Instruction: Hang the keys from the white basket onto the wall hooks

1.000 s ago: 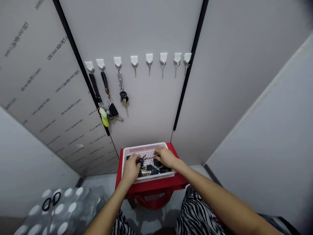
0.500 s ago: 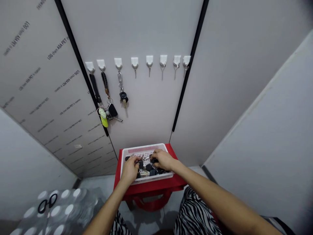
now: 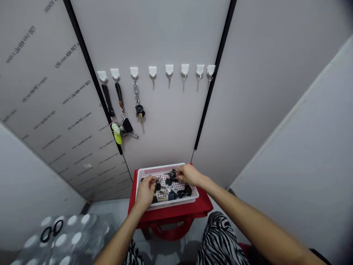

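Note:
A white plastic basket full of keys sits in front of me. My right hand is over its back right corner, fingers pinched on a bunch of keys with dark parts. My left hand reaches over the basket's left side, its thumb and fingers closed at a black-headed key; the exact grip is partly hidden. Between and below the hands lie more loose keys with black heads and metal blades. A black key fob rests near the right wall of the basket.
A red bag-like cover lies under the basket. On the wall ahead is a row of white hooks; the three leftmost carry key sets, one a keyring. Packed bottles with black scissors stand lower left.
My right hand has moved right and slightly back, drawing a bunch of keys toward the basket's back right corner. My left hand has stayed nearly in place.

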The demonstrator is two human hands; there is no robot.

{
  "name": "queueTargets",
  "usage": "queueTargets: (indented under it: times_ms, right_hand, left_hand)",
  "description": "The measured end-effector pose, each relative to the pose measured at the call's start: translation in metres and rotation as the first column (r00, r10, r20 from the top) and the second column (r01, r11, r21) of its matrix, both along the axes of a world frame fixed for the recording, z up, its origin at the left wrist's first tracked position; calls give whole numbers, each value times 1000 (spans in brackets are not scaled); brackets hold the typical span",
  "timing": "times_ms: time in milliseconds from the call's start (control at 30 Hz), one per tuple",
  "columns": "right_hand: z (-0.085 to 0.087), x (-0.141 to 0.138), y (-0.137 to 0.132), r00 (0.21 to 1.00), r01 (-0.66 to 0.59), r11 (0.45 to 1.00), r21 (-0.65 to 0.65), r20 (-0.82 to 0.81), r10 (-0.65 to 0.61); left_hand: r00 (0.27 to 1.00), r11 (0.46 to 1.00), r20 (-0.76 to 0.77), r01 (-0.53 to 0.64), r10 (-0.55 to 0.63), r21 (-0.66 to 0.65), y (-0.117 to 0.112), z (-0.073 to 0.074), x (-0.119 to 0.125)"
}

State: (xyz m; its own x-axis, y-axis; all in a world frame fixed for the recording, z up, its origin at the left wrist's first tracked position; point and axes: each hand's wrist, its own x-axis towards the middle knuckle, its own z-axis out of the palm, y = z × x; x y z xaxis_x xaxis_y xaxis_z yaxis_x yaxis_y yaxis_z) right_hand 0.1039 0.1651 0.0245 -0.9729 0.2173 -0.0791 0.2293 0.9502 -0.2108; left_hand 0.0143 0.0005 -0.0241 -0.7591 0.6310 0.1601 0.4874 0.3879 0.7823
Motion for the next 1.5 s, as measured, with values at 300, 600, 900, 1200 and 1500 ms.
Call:
queueTargets:
  times_ms: [300,600,900,1200,1500]
  right_hand:
    - [-17,-1,-28,977,18,1000,-6,211,-16]
    - [-21,0,-24,986,16,998,-68,165,-5]
    - [-28,2,-26,997,4,957,-290,71,18]
    - [-2,6,-18,1000,13,941,-337,8,-11]
    - [-23,8,-33,993,91,987,-131,89,-79]
  left_hand:
    - [994,997,85,71,-68,-29,1,-2,0]
    - [996,991,-24,87,-90,-105,1,1,3]
    - [973,971,-156,140,-172,-195,-3,5,8]
    - [954,960,-162,227,-253,-162,8,11,23]
    - [963,958,-104,228,-248,-172,11,6,22]
